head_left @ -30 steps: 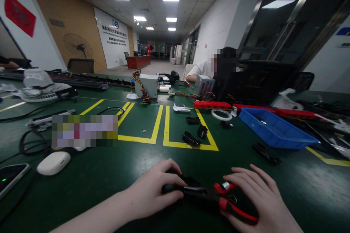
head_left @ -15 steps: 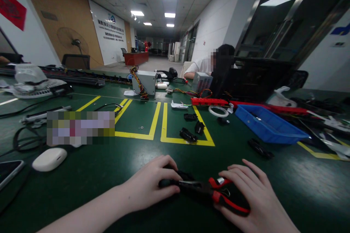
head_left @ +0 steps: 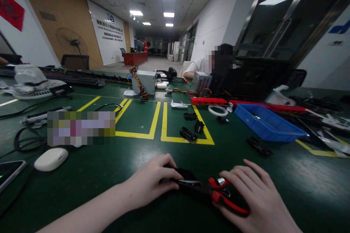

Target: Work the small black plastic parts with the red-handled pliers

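In the head view, my left hand [head_left: 153,179] is closed, thumb and fingers pinching a small black plastic part [head_left: 185,173] low at the centre. Much of that part is hidden by the fingers, and its exact kind does not show. My right hand [head_left: 255,193] is wrapped around the red-and-black handles of a pair of pliers [head_left: 210,188]. The handles are spread, and the dark jaws point left, up against the black part beside my left fingertips. Whether the jaws grip it, I cannot tell.
Several black plastic parts [head_left: 188,134] lie ahead by yellow tape; another [head_left: 259,147] is near a blue bin [head_left: 269,127]. A white case [head_left: 51,159] and phone [head_left: 11,174] are at left. Power supplies [head_left: 144,83] stand farther back, and a person [head_left: 201,66] sits across the table.
My left fingers have shifted slightly on the black part, and its left end, which stuck out before, is now mostly behind them. The right hand and pliers have barely moved.
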The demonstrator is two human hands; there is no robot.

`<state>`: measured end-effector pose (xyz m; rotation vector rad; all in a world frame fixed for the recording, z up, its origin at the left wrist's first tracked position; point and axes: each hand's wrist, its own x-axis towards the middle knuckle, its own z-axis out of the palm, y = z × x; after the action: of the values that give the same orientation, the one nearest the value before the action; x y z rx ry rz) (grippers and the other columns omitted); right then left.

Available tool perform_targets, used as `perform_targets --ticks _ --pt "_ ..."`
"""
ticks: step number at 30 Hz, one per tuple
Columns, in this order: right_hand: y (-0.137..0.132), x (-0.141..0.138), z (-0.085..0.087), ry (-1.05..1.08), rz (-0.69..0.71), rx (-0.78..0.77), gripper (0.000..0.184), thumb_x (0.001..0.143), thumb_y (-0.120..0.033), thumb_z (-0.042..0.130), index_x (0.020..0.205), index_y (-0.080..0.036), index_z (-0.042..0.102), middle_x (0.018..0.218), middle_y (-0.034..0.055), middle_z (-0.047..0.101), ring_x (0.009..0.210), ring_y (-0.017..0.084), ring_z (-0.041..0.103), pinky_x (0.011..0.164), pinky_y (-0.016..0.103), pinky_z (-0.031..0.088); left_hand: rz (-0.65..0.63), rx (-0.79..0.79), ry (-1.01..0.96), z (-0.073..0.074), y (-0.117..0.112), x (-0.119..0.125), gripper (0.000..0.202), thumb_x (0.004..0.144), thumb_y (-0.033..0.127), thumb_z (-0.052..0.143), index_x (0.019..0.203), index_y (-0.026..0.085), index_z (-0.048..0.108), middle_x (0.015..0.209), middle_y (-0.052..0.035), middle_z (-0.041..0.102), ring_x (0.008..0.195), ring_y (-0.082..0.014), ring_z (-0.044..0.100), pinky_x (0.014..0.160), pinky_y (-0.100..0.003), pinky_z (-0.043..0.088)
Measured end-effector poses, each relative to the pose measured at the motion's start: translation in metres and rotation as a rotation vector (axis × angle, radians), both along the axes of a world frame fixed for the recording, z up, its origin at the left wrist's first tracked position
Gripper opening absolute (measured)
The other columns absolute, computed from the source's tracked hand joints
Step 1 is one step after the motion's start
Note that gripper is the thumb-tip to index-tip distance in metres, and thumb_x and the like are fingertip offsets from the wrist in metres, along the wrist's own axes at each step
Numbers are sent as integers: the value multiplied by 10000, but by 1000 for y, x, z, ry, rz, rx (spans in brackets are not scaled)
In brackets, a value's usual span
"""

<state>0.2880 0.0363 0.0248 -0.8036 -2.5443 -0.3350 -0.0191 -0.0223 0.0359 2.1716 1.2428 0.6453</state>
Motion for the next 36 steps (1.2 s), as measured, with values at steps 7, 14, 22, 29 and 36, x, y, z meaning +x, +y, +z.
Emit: perform_targets --ticks 7,14,22,29,36 --pt "-2 1 -2 -32 -70 -150 500 735 -560 671 1127 -253 632 1018 56 702 910 254 637 894 450 460 -9 8 -7 -8 3 0 215 855 237 685 1068 267 694 1106 -34 584 1001 -203 548 868 -351 461" --pt "-5 -1 -3 -44 -121 -296 442 764 -546 642 1110 -270 634 1018 55 698 899 232 637 746 356 535 7 -14 -38 -5 1 0 177 864 259 679 1037 250 714 1094 -42 589 998 -203 553 863 -340 455" --pt "-7 -1 -4 6 -91 -133 500 712 -537 683 1098 -223 631 989 82 685 817 223 613 717 352 486 -28 -38 -2 -7 3 -3 229 908 304 619 1124 323 692 1110 -39 561 1015 -209 537 863 -347 449" --pt "-14 -9 -1 70 -147 -208 455 688 -494 689 1058 -235 639 975 78 682 833 233 596 730 365 476 -16 -42 -16 -10 5 -3 217 879 282 659 1091 303 702 1107 -34 572 1017 -206 543 862 -345 449" --pt "-19 -15 3 106 -216 -371 408 703 -491 676 1039 -260 653 961 66 691 837 233 594 716 364 489 -4 -27 -44 -10 5 -1 177 859 261 683 1033 267 710 1108 -29 584 1013 -198 553 864 -334 452"
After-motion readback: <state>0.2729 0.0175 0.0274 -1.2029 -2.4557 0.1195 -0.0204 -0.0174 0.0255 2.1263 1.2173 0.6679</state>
